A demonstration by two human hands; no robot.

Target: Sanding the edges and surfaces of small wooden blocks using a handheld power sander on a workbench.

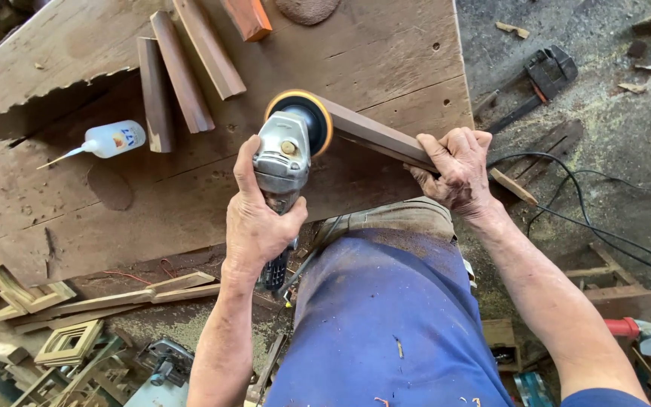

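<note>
Head view: the left hand (259,218) grips the grinder (284,162) by its body, fingers wrapped tight around it. The orange-rimmed disc (318,113) touches one end of a dark wood strip (374,136). The right hand (457,169) clamps the strip's other end — fingers curled over it — at the worktop (386,53) edge. A glue bottle (107,141) and three more strips (182,71) lie well apart, further along the worktop.

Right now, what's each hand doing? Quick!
Left hand: closed around the angle grinder.
Right hand: closed on the wooden strip, pressed to the sanding disc.
</note>
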